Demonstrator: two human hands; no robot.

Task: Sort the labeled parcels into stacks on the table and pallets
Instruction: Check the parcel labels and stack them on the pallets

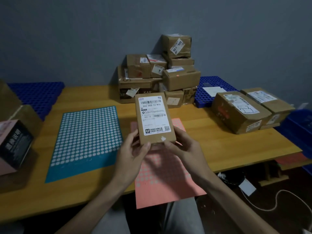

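Both hands hold a small brown parcel (154,118) above the table, its white shipping label facing up toward me. My left hand (135,149) grips its near left corner, thumb on top. My right hand (182,146) grips the near right corner. A heap of brown labeled parcels (158,73) is stacked at the back of the wooden table (219,149) against the wall. Two larger parcels (249,108) lie side by side at the right.
A teal dotted sheet (84,141) and a pink dotted sheet (162,174) lie on the table. Blue pallets stand at the back left (37,95) and back right (212,85). A pink and black box (13,146) sits at the left. Blue bins (302,125) are at the right edge.
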